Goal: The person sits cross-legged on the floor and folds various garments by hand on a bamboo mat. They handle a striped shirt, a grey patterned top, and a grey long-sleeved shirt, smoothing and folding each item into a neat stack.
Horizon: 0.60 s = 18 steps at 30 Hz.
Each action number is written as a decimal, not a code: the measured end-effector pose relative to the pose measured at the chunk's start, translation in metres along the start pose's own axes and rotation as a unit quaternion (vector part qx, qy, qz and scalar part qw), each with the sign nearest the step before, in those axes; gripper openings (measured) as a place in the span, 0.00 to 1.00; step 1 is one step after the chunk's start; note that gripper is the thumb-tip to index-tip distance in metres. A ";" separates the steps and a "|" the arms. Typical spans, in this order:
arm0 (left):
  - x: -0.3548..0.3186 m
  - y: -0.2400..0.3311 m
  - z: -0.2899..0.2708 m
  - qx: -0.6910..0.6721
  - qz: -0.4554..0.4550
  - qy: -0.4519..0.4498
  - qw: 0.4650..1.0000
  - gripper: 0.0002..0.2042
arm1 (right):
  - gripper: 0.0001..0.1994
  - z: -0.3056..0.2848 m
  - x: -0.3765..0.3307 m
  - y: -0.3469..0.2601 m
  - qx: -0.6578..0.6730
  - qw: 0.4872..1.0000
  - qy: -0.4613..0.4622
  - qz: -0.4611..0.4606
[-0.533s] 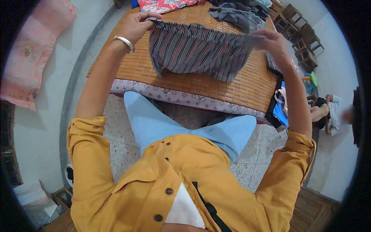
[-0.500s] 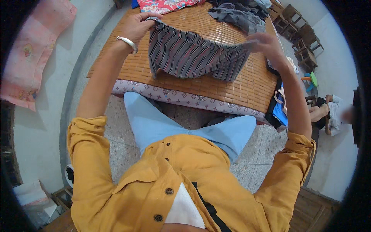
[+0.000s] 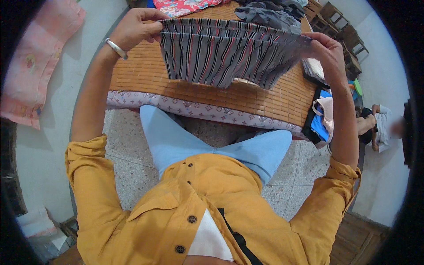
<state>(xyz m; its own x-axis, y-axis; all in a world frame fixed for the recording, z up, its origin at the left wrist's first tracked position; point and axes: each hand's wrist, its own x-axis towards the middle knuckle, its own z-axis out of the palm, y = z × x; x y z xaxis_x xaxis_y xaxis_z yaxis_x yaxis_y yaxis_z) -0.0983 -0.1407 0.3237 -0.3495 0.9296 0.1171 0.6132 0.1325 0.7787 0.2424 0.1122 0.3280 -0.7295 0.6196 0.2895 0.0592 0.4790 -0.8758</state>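
Note:
A pair of grey shorts (image 3: 212, 59) with black, white and red stripes is stretched wide above the bamboo mat (image 3: 141, 73) on the bed. Its waistband runs along the top, and the two legs hang toward me with a notch between them. My left hand (image 3: 138, 30), with a silver bangle at the wrist, pinches the left end of the waistband. At the other end, my right hand (image 3: 330, 55) grips the waistband between thumb and fingers. Parts of the far edge of the mat are hidden behind the shorts.
Red floral cloth (image 3: 185, 6) and dark grey clothes (image 3: 269, 17) lie at the bed's far side. A container with blue and pink clothing (image 3: 321, 117) stands by its right corner. Wooden stools (image 3: 349, 39) and a seated person (image 3: 382, 123) are farther right.
Both hands have moved apart, the left one outward and slightly up. The shorts' waistband, slack before, is now pulled nearly straight, and the fabric is spread wider.

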 end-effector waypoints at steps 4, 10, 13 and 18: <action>0.022 -0.003 0.002 -0.083 0.002 -0.017 0.996 0.13 | 0.11 -0.013 0.014 0.013 0.036 0.999 -0.017 0.009; 0.109 -0.036 0.023 -0.041 0.047 0.083 0.995 0.11 | 0.10 -0.016 0.076 0.059 -0.006 0.995 0.075 0.069; 0.133 -0.018 0.012 0.021 0.135 0.211 0.968 0.11 | 0.11 -0.023 0.106 0.057 0.098 0.985 0.117 -0.083; 0.118 0.026 0.019 -0.098 0.202 0.309 0.924 0.10 | 0.13 -0.045 0.087 0.043 0.157 0.965 0.145 -0.152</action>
<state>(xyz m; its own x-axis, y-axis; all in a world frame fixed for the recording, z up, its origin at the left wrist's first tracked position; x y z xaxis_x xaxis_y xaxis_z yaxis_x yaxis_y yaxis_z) -0.1103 -0.0212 0.3465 -0.4955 0.5067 0.7056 0.6630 -0.3042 0.6840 0.2124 0.2151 0.3327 -0.4565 0.6496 0.6079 -0.3698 0.4829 -0.7937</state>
